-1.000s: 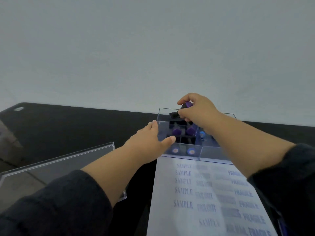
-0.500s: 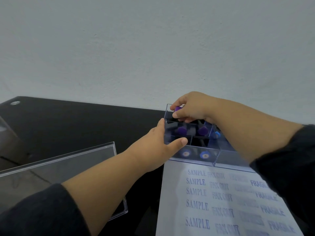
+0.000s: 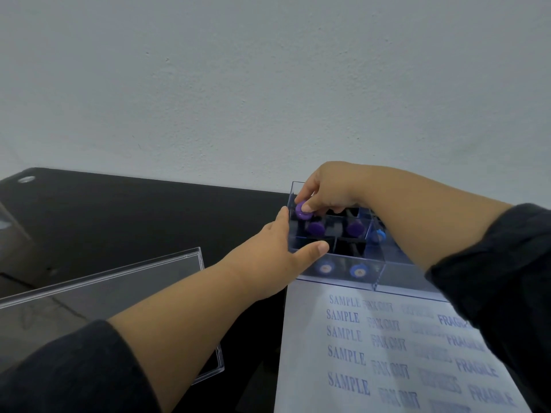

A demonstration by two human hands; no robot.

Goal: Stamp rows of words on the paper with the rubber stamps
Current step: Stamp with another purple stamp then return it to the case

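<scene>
Person, two arms in view: dark charcoal long sleeves, left sleeve (image 3: 68,371) and right sleeve (image 3: 507,278), both pushed up to leave the forearms bare; left hand (image 3: 268,251) and right hand (image 3: 331,189) bare, ungloved.

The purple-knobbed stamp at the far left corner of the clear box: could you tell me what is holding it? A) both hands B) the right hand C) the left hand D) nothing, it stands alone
B: the right hand pinches the purple-knobbed stamp, while the left hand only rests against the clear box.
</scene>
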